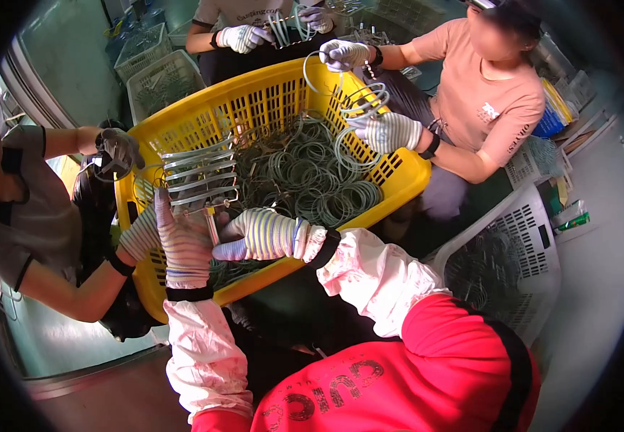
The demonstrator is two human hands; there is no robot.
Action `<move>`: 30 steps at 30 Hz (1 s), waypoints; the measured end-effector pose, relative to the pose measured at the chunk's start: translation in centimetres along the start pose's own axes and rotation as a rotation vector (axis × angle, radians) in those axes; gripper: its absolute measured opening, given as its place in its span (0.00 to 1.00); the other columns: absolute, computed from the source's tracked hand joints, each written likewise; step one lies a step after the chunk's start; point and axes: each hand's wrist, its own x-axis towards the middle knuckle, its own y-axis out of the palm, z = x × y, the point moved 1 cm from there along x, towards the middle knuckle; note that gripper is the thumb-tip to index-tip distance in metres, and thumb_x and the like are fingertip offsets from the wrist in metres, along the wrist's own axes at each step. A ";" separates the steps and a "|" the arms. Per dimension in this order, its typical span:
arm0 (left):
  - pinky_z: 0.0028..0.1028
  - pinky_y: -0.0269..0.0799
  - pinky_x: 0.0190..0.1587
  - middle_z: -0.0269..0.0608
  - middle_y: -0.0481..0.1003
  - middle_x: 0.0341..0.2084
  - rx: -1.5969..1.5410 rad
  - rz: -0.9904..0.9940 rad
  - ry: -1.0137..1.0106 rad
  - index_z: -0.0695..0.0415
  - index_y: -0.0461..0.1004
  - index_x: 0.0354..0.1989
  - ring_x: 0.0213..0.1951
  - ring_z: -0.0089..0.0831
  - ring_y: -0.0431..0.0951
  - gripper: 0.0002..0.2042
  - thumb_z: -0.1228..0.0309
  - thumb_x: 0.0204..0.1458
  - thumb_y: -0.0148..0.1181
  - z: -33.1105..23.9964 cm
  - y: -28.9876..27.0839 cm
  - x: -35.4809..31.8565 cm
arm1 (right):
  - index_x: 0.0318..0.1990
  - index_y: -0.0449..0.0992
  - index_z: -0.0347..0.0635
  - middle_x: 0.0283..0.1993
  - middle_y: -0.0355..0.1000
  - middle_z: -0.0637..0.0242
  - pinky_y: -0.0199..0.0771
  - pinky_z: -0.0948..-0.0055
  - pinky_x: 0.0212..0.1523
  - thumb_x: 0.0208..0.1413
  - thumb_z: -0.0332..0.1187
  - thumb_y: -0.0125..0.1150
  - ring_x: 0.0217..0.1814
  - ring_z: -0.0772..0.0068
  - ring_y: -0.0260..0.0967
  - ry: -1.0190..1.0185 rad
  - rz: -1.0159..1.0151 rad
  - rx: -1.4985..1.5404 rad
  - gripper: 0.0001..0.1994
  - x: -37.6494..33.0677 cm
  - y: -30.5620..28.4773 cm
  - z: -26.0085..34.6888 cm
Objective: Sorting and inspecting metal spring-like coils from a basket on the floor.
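Note:
A metal rack with several parallel curved bars (198,175) stands upright over the near left part of the yellow basket (409,173). My left hand (184,248), in a striped glove, grips its lower end. My right hand (265,236), gloved alike, closes thumb and fingers at the rod at the rack's bottom; its fingertips are partly hidden. Below and beyond lies a heap of grey metal rings (312,169) in the basket.
Three co-workers sit round the basket. One gloved hand (391,133) at the right holds linked rings; the far person holds a similar rack (287,30). At the left, a co-worker's hand (121,147) reaches the rim. White crates (164,83) and a white basket (535,237) hold metal parts.

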 end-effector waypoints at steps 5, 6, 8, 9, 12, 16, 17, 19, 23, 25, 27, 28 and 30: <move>0.43 0.69 0.56 0.43 0.72 0.55 -0.111 0.133 0.007 0.51 0.66 0.60 0.54 0.42 0.71 0.34 0.37 0.54 0.53 0.4 0.3 0.1 | 0.45 0.83 0.42 0.34 0.81 0.61 0.73 0.67 0.44 0.56 0.50 0.65 0.36 0.68 0.76 -0.006 -0.111 -0.046 0.21 -1.1 -0.6 1.0; 0.43 0.66 0.59 0.43 0.71 0.56 -0.188 0.108 0.006 0.52 0.66 0.61 0.57 0.42 0.69 0.33 0.38 0.56 0.52 0.3 -1.1 0.5 | 0.45 0.83 0.42 0.34 0.81 0.60 0.73 0.67 0.44 0.56 0.50 0.66 0.36 0.67 0.76 -0.045 -0.132 -0.024 0.21 -0.8 -0.1 0.6; 0.43 0.61 0.64 0.44 0.69 0.57 0.113 0.212 0.197 0.54 0.65 0.61 0.60 0.40 0.66 0.32 0.41 0.59 0.51 1.3 -3.4 1.3 | 0.45 0.83 0.42 0.33 0.80 0.58 0.74 0.67 0.44 0.54 0.50 0.66 0.34 0.67 0.76 -0.086 -0.192 0.027 0.21 -0.8 0.4 0.7; 0.43 0.61 0.64 0.44 0.69 0.57 0.051 0.121 0.154 0.55 0.66 0.61 0.60 0.40 0.66 0.31 0.42 0.59 0.50 1.4 -2.8 1.5 | 0.45 0.83 0.42 0.32 0.80 0.59 0.74 0.66 0.43 0.54 0.50 0.66 0.33 0.67 0.76 -0.084 -0.233 0.010 0.21 -1.3 0.1 0.7; 0.37 0.76 0.47 0.40 0.73 0.51 0.140 0.111 -0.002 0.55 0.69 0.58 0.50 0.35 0.75 0.29 0.44 0.59 0.53 2.3 -2.7 0.9 | 0.42 0.83 0.40 0.27 0.79 0.59 0.74 0.65 0.39 0.54 0.49 0.67 0.29 0.69 0.74 -0.095 -0.359 -0.040 0.20 -2.3 -0.3 1.1; 0.29 0.74 0.29 0.33 0.77 0.39 0.625 -0.137 -0.156 0.51 0.73 0.55 0.30 0.27 0.75 0.27 0.46 0.53 0.60 5.6 -3.3 1.0 | 0.43 0.82 0.34 0.33 0.81 0.65 0.74 0.71 0.44 0.57 0.47 0.67 0.36 0.81 0.73 -0.095 -0.461 -0.006 0.21 -4.7 -1.2 2.8; 0.28 0.74 0.30 0.34 0.77 0.38 0.712 -0.142 -0.158 0.53 0.72 0.56 0.30 0.26 0.75 0.29 0.46 0.52 0.62 6.7 -3.0 0.4 | 0.43 0.81 0.34 0.33 0.81 0.65 0.74 0.72 0.44 0.57 0.47 0.68 0.37 0.81 0.73 -0.128 -0.515 -0.025 0.21 -5.6 -1.3 3.3; 0.29 0.74 0.37 0.39 0.77 0.42 0.936 -0.022 -0.115 0.57 0.70 0.59 0.35 0.29 0.76 0.34 0.46 0.49 0.65 9.2 -5.1 0.3 | 0.44 0.81 0.33 0.36 0.81 0.65 0.73 0.74 0.45 0.57 0.47 0.68 0.39 0.82 0.73 -0.087 -0.561 0.038 0.22 -9.0 -1.5 5.4; 0.34 0.68 0.58 0.52 0.74 0.55 1.489 0.318 -0.172 0.62 0.66 0.64 0.54 0.42 0.75 0.43 0.45 0.44 0.70 10.4 -4.3 -1.7 | 0.43 0.82 0.36 0.35 0.81 0.66 0.76 0.77 0.41 0.59 0.41 0.67 0.36 0.80 0.76 -0.159 -0.794 -0.034 0.15 -17.5 -4.5 3.7; 0.36 0.67 0.60 0.55 0.74 0.55 1.686 0.435 -0.272 0.63 0.67 0.64 0.57 0.46 0.74 0.45 0.45 0.40 0.73 10.7 -4.1 -2.4 | 0.41 0.82 0.34 0.32 0.79 0.67 0.76 0.77 0.39 0.62 0.39 0.63 0.33 0.79 0.75 -0.250 -0.907 0.057 0.14 -23.2 -6.4 3.2; 0.36 0.71 0.56 0.52 0.78 0.49 1.835 0.481 -0.284 0.58 0.74 0.57 0.53 0.45 0.77 0.37 0.52 0.38 0.74 10.1 -2.4 -3.2 | 0.41 0.81 0.33 0.33 0.79 0.65 0.76 0.76 0.39 0.64 0.39 0.59 0.36 0.76 0.76 0.089 -1.055 0.049 0.14 -31.1 -7.0 6.1; 0.36 0.73 0.55 0.52 0.79 0.46 1.927 0.512 -0.264 0.56 0.77 0.54 0.51 0.45 0.79 0.32 0.56 0.38 0.74 10.3 -2.1 -3.2 | 0.42 0.80 0.32 0.35 0.79 0.63 0.77 0.75 0.39 0.65 0.39 0.59 0.36 0.74 0.77 -0.051 -1.135 0.002 0.15 -35.0 -8.8 2.9; 0.38 0.75 0.51 0.52 0.81 0.40 2.168 0.466 -0.059 0.52 0.79 0.50 0.47 0.48 0.80 0.24 0.64 0.39 0.69 10.7 -0.9 -4.2 | 0.47 0.78 0.30 0.40 0.79 0.58 0.80 0.73 0.43 0.64 0.38 0.59 0.38 0.68 0.79 -0.041 -1.273 0.086 0.16 -43.0 -10.7 0.7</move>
